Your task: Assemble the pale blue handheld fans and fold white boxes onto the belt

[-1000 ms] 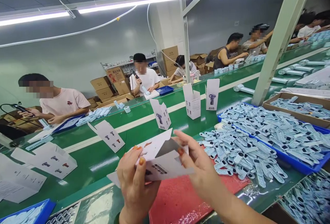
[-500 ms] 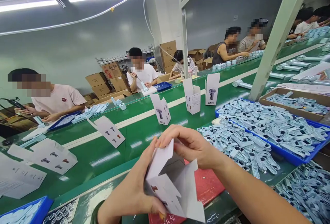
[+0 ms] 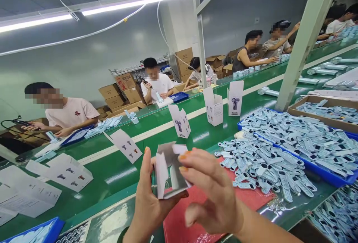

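A small white carton [image 3: 163,175], its open end facing the camera, is held above the front of the bench. My left hand [image 3: 151,198] wraps it from the left and below, thumb up along its side. On the carton's right edge rest the fingertips of my right hand [image 3: 212,190], whose fingers are spread and slightly blurred. Beneath my hands lies a red mat [image 3: 179,220]. Light blue plastic parts [image 3: 268,161] are heaped right of my right hand, partly on the mat.
Several open white cartons [image 3: 181,123] stand on the green conveyor [image 3: 120,175]. A blue tray [image 3: 321,172] of parts is at the right, another blue tray [image 3: 53,231] at lower left. A slanted metal post [image 3: 302,49] rises at right. People sit across the line.
The carton has moved left and turned, so its open end now faces the camera. My right hand has loosened from its top flap and come down to its right side. The view has shifted slightly.
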The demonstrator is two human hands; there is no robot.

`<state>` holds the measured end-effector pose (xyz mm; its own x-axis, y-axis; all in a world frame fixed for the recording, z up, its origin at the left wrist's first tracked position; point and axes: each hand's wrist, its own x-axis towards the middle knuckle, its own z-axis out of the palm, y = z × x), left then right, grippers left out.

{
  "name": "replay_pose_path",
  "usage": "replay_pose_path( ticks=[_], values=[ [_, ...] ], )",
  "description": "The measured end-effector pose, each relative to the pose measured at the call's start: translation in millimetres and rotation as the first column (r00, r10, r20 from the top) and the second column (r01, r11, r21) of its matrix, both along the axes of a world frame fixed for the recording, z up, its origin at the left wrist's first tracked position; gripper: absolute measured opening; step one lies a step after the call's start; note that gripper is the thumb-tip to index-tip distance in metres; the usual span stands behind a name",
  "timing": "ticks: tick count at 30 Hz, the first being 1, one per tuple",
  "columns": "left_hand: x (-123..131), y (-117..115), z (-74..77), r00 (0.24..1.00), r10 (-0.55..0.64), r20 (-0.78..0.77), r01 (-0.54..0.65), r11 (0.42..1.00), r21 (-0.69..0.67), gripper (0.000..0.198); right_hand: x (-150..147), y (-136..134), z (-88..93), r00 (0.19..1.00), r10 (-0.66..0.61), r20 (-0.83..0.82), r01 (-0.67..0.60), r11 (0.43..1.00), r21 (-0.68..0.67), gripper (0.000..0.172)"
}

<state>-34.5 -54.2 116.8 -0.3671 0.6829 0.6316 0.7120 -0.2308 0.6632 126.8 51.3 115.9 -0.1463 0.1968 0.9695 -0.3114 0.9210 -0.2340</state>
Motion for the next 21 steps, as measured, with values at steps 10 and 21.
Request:
replay_pose_path(
  ticks=[10, 21],
  values=[
    [5, 5, -30.5, 0.975, 0.031, -0.221, 0.024, 0.969, 0.244, 0.107, -7, -18, -1.7, 0.969, 0.246, -0.035, -0.244, 0.915, -0.321, 0.017],
    [4, -1, -26.1, 0.937, 0.104, -0.333, -0.011, 0.963, 0.271, 0.105, -1, -14, -3.8, 0.941, 0.297, 0.16, -0.233, 0.916, -0.327, 0.051]
  ],
)
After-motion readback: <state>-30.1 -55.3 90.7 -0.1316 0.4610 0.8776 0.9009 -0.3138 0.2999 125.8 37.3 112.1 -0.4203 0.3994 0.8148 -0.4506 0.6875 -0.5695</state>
